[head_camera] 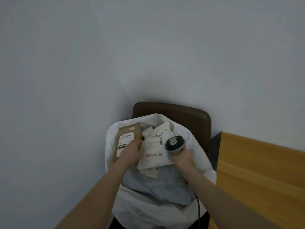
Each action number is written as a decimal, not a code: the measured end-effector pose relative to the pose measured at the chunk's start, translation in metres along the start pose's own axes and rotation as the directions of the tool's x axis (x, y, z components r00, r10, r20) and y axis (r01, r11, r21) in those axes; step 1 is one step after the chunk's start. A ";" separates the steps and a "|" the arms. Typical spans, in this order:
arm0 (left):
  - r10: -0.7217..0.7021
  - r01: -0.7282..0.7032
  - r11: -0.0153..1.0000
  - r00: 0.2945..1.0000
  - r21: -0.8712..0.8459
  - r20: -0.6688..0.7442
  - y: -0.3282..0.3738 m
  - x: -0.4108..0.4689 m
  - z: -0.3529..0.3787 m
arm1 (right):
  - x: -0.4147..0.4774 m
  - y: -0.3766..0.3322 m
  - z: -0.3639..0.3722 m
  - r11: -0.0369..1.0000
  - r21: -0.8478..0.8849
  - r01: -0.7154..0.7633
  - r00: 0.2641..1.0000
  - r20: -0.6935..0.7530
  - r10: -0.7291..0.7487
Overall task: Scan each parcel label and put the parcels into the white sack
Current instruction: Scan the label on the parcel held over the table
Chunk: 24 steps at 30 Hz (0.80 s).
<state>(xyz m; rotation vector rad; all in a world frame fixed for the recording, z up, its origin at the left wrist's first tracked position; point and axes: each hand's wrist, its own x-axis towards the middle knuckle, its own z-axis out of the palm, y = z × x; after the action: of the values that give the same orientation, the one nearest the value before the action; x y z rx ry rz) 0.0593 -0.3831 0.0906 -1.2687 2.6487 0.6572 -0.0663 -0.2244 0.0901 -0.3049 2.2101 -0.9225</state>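
Note:
The white sack (200, 156) stands open on a chair, filled with parcels. A brown cardboard parcel (127, 136) with a white barcode label lies at the sack's left side. My left hand (132, 152) rests on this parcel's right edge, fingers curled over it. Beside it lies a white soft parcel (152, 151) with a barcode label, and further white parcels sit behind and below it. A pale blue-grey bag (158, 184) lies at the front of the sack. My right hand (181, 157) grips the handle of a dark barcode scanner (174, 143), held over the white parcel's right side.
The sack sits on a dark brown chair (194, 118) against a grey wall. A wooden table (257, 176) runs along the right. The scanner's black cable (198, 207) hangs down past the sack's front right.

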 end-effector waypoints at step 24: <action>0.555 -0.548 0.760 0.827 0.348 0.091 0.192 -0.060 0.070 | -0.119 0.112 -0.124 0.577 0.766 -0.284 0.950 0.144 0.277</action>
<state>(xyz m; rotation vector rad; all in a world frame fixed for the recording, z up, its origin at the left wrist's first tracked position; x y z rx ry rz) -0.0546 -0.2042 0.1083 -0.3813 2.9779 0.1791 -0.0612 -0.0247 0.1354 0.4565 1.5553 -1.5743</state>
